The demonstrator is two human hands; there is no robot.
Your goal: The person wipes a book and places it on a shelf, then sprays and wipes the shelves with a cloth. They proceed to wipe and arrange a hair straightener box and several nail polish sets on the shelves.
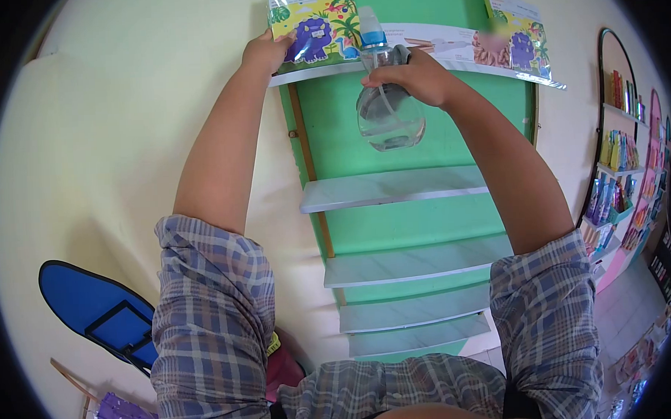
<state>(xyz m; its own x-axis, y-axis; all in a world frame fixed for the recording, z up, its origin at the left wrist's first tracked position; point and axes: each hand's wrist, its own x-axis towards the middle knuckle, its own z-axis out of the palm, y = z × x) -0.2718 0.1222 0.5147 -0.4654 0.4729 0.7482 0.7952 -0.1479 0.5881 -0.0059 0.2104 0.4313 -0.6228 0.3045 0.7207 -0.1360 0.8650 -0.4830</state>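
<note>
High at the top shelf (316, 73), my left hand (265, 54) grips the left edge of a flat, colourful box (317, 11) printed with a purple dinosaur and palm trees. Its fingers are partly hidden by the box. My right hand (412, 75) is wrapped around the neck of a clear round spray bottle (391, 122) with a blue collar and a whitish nozzle. Some clear liquid and a dip tube show inside the bottle. A bit of dark grey material, perhaps a cloth, shows by the right fingers. The bottle hangs just in front of the shelf edge.
Behind the bottle lies a white printed package (433, 40); a similar dinosaur box (522, 40) stands at the right end. Lower marbled shelves (394, 187) step down the green wall panel. Arched racks (617, 133) of packaged goods stand right. A blue board (95, 306) leans lower left.
</note>
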